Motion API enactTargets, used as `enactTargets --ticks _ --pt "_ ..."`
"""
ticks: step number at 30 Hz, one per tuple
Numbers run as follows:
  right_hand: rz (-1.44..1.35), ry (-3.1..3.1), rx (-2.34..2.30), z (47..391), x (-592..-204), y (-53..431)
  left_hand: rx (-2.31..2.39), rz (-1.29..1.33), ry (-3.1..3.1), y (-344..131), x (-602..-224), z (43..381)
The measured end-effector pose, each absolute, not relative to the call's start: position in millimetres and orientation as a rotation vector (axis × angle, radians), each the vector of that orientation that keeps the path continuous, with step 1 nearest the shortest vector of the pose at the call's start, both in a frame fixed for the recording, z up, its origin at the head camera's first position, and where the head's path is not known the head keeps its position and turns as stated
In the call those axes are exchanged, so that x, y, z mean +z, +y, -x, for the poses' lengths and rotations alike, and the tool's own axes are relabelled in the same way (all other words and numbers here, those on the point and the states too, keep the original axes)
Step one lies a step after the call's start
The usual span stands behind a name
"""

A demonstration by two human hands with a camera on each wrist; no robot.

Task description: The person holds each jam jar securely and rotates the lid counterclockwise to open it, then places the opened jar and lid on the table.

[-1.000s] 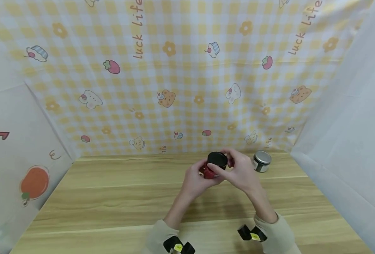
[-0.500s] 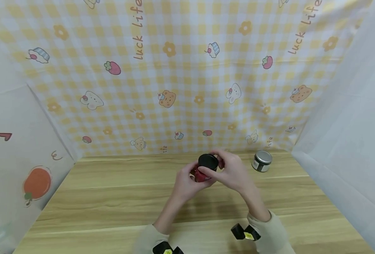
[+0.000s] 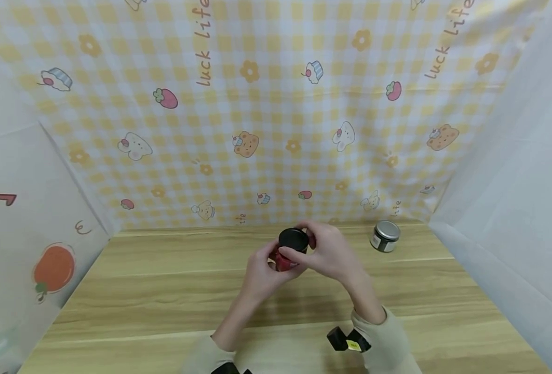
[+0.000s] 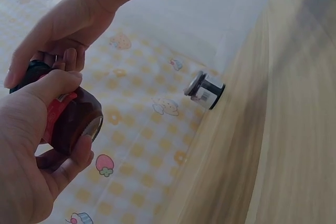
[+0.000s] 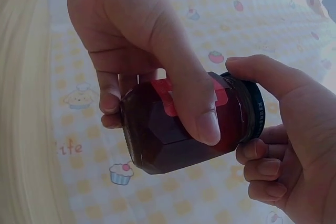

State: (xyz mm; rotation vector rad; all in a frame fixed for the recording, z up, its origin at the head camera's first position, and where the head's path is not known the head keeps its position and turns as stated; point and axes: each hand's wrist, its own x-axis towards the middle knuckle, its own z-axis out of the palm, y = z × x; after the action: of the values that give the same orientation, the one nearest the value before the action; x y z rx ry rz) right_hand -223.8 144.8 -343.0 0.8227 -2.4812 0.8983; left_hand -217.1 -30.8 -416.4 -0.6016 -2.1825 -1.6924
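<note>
A faceted glass jar (image 5: pixel 170 148) of dark red contents with a red label is held in mid-air above the table, a little right of centre in the head view, its black lid (image 3: pixel 293 239) uppermost. The left hand (image 3: pixel 264 272) grasps the jar's body from the left: its thumb lies along the label, and its fingers wrap the far side and reach the base. The right hand (image 3: pixel 329 254) comes from the other side, higher up, and grips the lid's rim, with fingers curled against it and the thumb opposite; its wrist is raised above the tabletop. Both forearms rise from the bottom edge and slant inward, so the hands meet at the jar. Beige sleeves (image 3: pixel 390 343) end behind the wrists, and a black device (image 3: pixel 349 340) with a yellow tag sits by the right cuff.

Well apart, to the right near the table's back edge, a small jar (image 3: pixel 385 237) with a silver lid and a pale label stands upright. The table (image 3: pixel 187 291) has striped, light wood grain. Behind it hangs a yellow-and-white checked cloth (image 3: pixel 276 109) printed with bears, strawberries, cupcakes and the words "luck life".
</note>
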Motion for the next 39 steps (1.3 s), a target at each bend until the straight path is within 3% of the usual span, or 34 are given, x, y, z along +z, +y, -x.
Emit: enactTargets --ticks 39 --pt "-1.008 -2.205 0.966 218.5 -360.8 133.8 -1.727 0.787 -2.188 -57.5 -410.0 207.3"
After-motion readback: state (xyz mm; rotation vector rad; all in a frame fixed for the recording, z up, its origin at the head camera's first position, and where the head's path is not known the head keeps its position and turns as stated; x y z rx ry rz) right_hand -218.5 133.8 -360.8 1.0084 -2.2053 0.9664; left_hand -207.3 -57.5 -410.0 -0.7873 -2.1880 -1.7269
